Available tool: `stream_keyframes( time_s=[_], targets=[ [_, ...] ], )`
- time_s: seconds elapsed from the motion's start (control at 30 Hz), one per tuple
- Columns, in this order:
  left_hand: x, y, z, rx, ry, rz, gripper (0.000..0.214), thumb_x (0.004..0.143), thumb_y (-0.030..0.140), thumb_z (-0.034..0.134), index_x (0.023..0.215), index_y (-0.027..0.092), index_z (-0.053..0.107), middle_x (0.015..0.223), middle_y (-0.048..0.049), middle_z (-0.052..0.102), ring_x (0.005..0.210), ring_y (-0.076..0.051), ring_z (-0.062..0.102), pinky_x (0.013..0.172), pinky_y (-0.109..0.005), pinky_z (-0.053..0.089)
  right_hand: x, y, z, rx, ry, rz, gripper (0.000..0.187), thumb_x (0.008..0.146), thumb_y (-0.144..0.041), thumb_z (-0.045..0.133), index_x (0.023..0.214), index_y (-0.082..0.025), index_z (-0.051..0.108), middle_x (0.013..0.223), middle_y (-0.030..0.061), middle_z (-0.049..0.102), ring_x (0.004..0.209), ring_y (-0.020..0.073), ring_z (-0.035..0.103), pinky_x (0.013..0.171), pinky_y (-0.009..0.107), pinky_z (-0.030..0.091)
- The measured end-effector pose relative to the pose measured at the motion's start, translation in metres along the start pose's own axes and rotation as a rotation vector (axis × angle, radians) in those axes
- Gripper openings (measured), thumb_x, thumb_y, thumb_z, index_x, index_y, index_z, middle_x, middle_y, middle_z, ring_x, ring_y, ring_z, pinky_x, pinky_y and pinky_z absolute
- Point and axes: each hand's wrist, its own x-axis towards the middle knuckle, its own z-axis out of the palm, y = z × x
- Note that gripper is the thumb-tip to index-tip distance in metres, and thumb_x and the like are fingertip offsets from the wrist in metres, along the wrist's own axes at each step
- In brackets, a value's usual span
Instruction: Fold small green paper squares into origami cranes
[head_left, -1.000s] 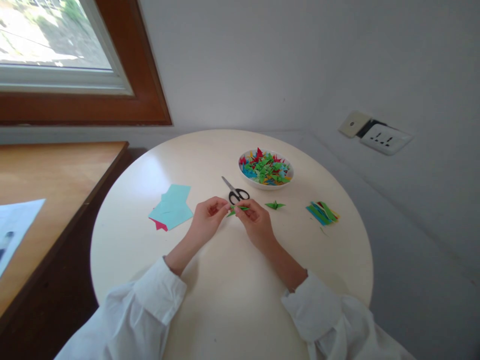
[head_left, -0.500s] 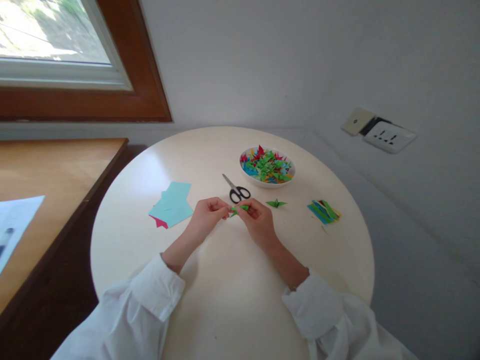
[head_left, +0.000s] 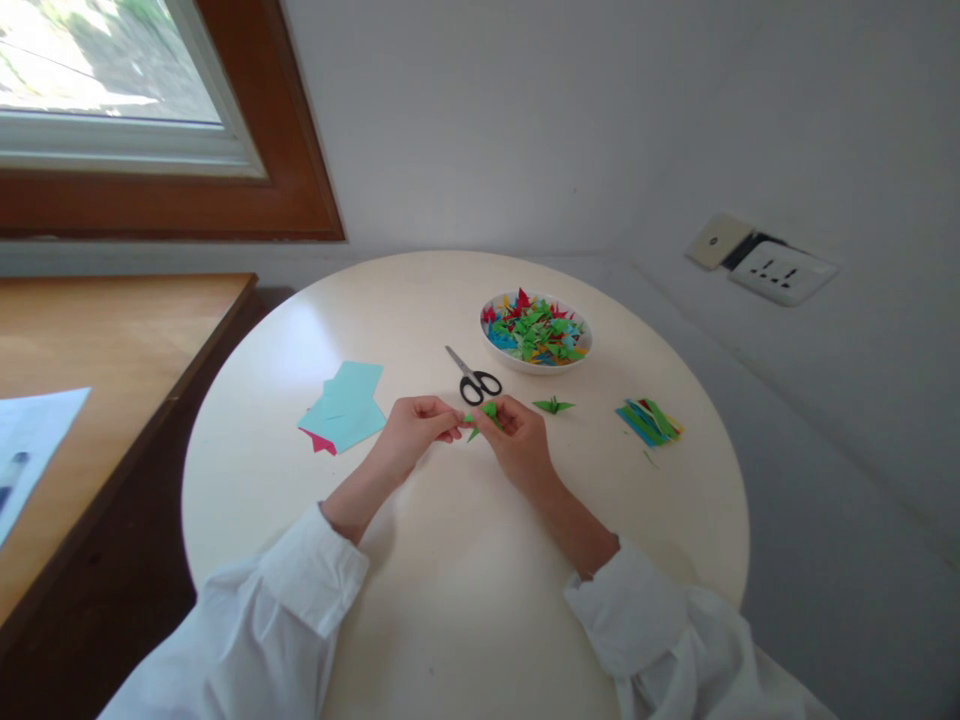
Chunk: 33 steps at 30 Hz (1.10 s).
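Note:
Both of my hands meet over the middle of a round cream table [head_left: 450,600]. My left hand [head_left: 414,432] and my right hand [head_left: 517,440] each pinch one small piece of folded green paper [head_left: 484,414] between the fingertips, just above the tabletop. Black-handled scissors [head_left: 474,376] lie just beyond my fingers. A finished green paper crane [head_left: 553,405] rests on the table right of my right hand. Behind it stands a white bowl [head_left: 537,364] heaped with several small coloured paper cranes.
Light blue paper sheets [head_left: 345,408] with a pink one under them lie left of my hands. A small pile of coloured paper strips [head_left: 648,421] sits at the right. A wooden ledge [head_left: 97,360] with a printed sheet adjoins the table's left; wall sockets [head_left: 780,272] are at the right.
The green paper has turned between my fingertips, one flap now standing up. My hands stayed in nearly the same place.

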Motion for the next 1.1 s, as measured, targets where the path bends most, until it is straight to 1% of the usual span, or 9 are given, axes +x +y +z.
stream_keyframes(
  time_s=[0.13,0.27,0.4,0.63,0.8,0.93,1.0,1.1],
  targets=[
    [0.0003,-0.0008,-0.0003,-0.032,-0.033,-0.032,0.021,0.061,0.030,0.069,0.054,0.013,0.060,0.057,-0.0046,0.065,0.053,-0.010,0.057,0.058,-0.023,0.046,0.0000,-0.0012,-0.0003,-0.030,0.003,-0.006,0.022,0.070,-0.032,0.057,0.056,-0.019,0.046,0.050,-0.0058,0.041,0.048,0.0080,0.036,0.044,0.021,0.029],
    [-0.0001,-0.0007,-0.0005,-0.015,-0.037,-0.035,0.025,0.059,0.034,0.072,0.055,0.013,0.059,0.057,-0.0046,0.065,0.054,-0.010,0.058,0.058,-0.024,0.047,0.0004,-0.0044,-0.0009,-0.041,0.002,-0.003,0.024,0.069,-0.032,0.057,0.054,-0.019,0.044,0.049,-0.0064,0.038,0.047,0.0076,0.035,0.043,0.020,0.029],
    [0.0008,-0.0024,-0.0015,-0.011,-0.055,-0.031,0.026,0.058,0.035,0.074,0.058,0.012,0.060,0.059,-0.0041,0.065,0.055,-0.010,0.058,0.059,-0.023,0.047,0.0007,-0.0051,-0.0011,-0.029,-0.008,0.004,0.022,0.069,-0.032,0.056,0.055,-0.019,0.046,0.049,-0.0057,0.041,0.047,0.0077,0.035,0.043,0.020,0.029],
    [0.0017,-0.0045,-0.0014,0.003,-0.044,-0.023,0.030,0.057,0.038,0.074,0.057,0.013,0.058,0.057,-0.0047,0.065,0.055,-0.011,0.059,0.058,-0.024,0.048,0.0003,-0.0050,-0.0012,-0.034,-0.015,0.001,0.022,0.068,-0.031,0.056,0.054,-0.019,0.045,0.049,-0.0060,0.039,0.047,0.0075,0.034,0.043,0.020,0.028],
    [0.0006,-0.0032,-0.0003,-0.008,-0.016,-0.031,0.029,0.055,0.036,0.075,0.053,0.013,0.056,0.054,-0.0035,0.064,0.055,-0.012,0.060,0.059,-0.025,0.049,-0.0001,-0.0066,-0.0013,-0.050,-0.012,0.005,0.022,0.068,-0.030,0.057,0.054,-0.019,0.044,0.049,-0.0062,0.038,0.047,0.0075,0.033,0.044,0.021,0.027],
    [0.0002,-0.0019,0.0000,-0.013,-0.010,-0.045,0.028,0.056,0.033,0.075,0.053,0.013,0.055,0.054,-0.0038,0.064,0.056,-0.012,0.061,0.059,-0.025,0.048,0.0001,-0.0060,-0.0014,-0.048,-0.010,0.002,0.022,0.068,-0.030,0.057,0.054,-0.019,0.043,0.050,-0.0061,0.038,0.048,0.0075,0.034,0.044,0.021,0.028],
    [0.0001,-0.0009,0.0002,-0.023,-0.002,-0.055,0.027,0.055,0.031,0.075,0.056,0.013,0.054,0.055,-0.0031,0.064,0.055,-0.012,0.061,0.058,-0.024,0.047,0.0002,-0.0055,-0.0016,-0.046,-0.013,0.004,0.021,0.067,-0.030,0.057,0.055,-0.019,0.045,0.051,-0.0059,0.039,0.048,0.0076,0.034,0.045,0.021,0.028],
    [-0.0001,0.0001,0.0003,-0.059,0.001,-0.066,0.029,0.055,0.027,0.076,0.065,0.015,0.051,0.054,-0.0009,0.065,0.054,-0.011,0.062,0.056,-0.022,0.046,0.0003,-0.0055,-0.0018,-0.044,-0.017,0.007,0.020,0.067,-0.030,0.058,0.055,-0.019,0.045,0.051,-0.0059,0.039,0.048,0.0076,0.034,0.044,0.021,0.028]
  ],
)
